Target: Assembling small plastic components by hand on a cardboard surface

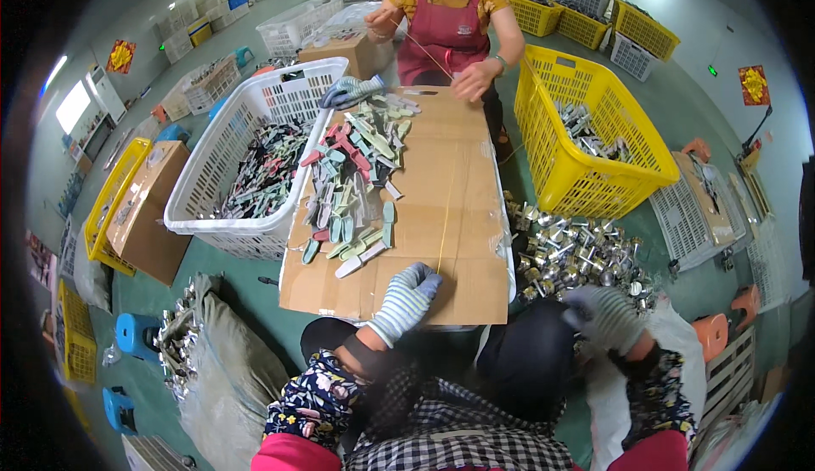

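My left hand (406, 301), in a striped knit glove, is closed at the near edge of a cardboard sheet (458, 216). Its fingers are pressed together on a thin yellow cord (444, 231), which runs away from me over the cardboard. My right hand (606, 318), gloved too, is smeared by motion beside my right knee, close to a heap of shiny metal parts (577, 254); whether it holds anything I cannot make out. Pink, green and grey plastic handle-like pieces (352, 174) lie piled on the cardboard's left side.
Left of the cardboard stands a white crate (191, 208) of similar plastic pieces. A yellow crate (594, 178) with metal parts stands right. Across from me a person (446, 25) stretches a thin cord between both hands. A loose glove (352, 91) lies at the far left corner.
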{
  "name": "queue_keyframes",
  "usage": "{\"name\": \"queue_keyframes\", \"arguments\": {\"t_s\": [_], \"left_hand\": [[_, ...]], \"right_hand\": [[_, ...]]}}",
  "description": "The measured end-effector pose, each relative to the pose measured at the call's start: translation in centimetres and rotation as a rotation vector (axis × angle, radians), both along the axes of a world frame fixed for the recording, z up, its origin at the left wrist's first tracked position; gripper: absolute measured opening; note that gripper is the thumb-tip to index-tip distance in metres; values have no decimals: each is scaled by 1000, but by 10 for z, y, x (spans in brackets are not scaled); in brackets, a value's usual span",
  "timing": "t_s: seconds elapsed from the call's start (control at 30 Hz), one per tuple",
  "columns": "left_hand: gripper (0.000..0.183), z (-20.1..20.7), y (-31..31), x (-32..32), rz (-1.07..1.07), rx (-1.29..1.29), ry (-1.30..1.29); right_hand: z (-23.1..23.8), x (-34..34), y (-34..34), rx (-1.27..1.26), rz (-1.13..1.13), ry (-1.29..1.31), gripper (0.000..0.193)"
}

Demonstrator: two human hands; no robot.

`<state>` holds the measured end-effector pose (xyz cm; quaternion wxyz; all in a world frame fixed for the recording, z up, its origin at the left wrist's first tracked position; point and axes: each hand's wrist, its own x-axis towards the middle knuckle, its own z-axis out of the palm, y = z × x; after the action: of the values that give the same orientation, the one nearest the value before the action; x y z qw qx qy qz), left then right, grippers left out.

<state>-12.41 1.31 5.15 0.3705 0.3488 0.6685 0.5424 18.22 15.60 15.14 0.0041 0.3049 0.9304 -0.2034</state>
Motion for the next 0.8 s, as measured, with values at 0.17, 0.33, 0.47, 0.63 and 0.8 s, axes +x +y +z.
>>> {"name": "queue_keyframes", "arguments": {"t_s": [0.17, 0.33, 0.47, 0.63, 0.8], "left_hand": [[19, 7, -2, -6, 7, 9, -72], [18, 30, 5, -16, 38, -12, -55], [17, 44, 14, -33, 87, 22, -72], [18, 70, 35, -46, 99, 36, -63], [19, 76, 45, -55, 135, 51, -153]], "right_hand": [[-48, -32, -17, 234, 178, 58, 32], [-65, -34, -16, 337, 232, 126, 31], [-66, -39, -14, 277, 206, 126, 28], [-12, -92, 10, 5, -29, 402, 17], [23, -195, 50, 99, 13, 815, 20]]}}
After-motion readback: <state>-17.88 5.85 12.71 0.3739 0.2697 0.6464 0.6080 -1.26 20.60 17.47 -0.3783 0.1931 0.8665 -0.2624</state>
